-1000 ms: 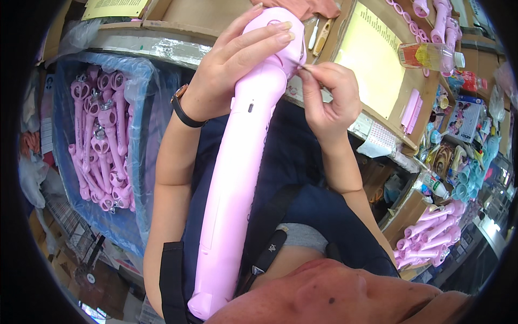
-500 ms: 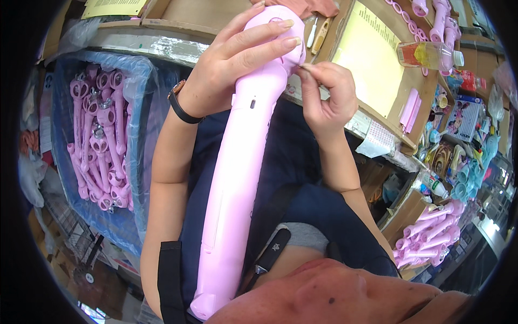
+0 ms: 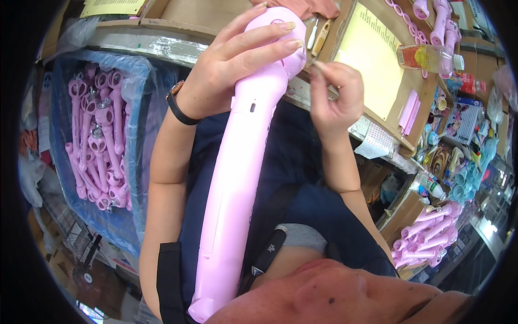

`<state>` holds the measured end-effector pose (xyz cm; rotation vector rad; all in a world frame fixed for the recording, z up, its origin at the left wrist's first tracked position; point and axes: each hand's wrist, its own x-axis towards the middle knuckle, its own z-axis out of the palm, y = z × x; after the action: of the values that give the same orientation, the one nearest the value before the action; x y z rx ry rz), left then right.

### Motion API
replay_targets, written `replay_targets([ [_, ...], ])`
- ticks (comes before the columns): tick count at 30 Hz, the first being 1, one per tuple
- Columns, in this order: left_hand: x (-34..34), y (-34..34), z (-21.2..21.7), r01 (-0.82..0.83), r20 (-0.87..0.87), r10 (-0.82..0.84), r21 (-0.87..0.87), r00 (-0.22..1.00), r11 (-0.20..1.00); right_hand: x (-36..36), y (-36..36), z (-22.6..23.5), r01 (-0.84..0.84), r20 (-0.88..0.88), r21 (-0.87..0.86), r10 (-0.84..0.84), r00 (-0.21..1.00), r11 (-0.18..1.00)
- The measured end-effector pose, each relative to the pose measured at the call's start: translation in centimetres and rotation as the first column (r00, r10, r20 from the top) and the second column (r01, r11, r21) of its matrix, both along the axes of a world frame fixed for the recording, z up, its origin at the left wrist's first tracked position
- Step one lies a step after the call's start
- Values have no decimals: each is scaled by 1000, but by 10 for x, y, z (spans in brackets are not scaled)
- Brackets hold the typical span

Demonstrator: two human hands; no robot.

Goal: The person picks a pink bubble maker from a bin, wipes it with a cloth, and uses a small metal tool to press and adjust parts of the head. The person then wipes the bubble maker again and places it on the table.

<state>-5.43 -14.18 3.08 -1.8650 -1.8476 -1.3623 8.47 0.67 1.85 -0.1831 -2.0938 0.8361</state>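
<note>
A long pink plastic wand-shaped housing [image 3: 232, 167], with a small slot in its side, slants up from my chest. My left hand [image 3: 232, 59], a black-strapped watch on its wrist, wraps over the wand's rounded upper end. To the right of that end, a short gap away, my right hand [image 3: 339, 97] is closed in a pinch, thumb against forefinger. Whatever lies between those fingertips is too small to make out.
A blue plastic-lined bin [image 3: 141, 135] on the left holds several pink wand parts. Ahead, the bench carries a white-handled tool [image 3: 312, 35], a yellow-handled tool [image 3: 321, 36], a yellow printed sheet [image 3: 367, 59] and a clear bottle [image 3: 429, 58]. More pink handles [image 3: 426, 237] fill a box at right.
My right hand has moved a little to the right, away from the wand's head, still pinched. The left hand keeps its hold, and the wand has barely shifted.
</note>
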Motion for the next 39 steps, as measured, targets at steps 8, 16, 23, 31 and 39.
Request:
replay_targets([
  [8,0,-1,1,10,6,-10,-21,1000,1000,-1,4,-1,55,22,-86,-53,998,995],
  [16,2,-2,-1,-13,16,13,-18,1000,1000,1,1,-3,35,-7,-52,-35,999,998],
  [23,1,-2,-1,-6,27,7,-17,1000,1000,1,4,-4,49,-38,1,-49,998,999],
  [31,1,-2,-2,-15,21,16,-11,1000,1000,2,1,-4,-41,-78,107,50,996,993],
  [39,1,-2,0,-8,19,8,-4,1000,1000,-1,2,-7,-68,-63,89,74,995,994],
])
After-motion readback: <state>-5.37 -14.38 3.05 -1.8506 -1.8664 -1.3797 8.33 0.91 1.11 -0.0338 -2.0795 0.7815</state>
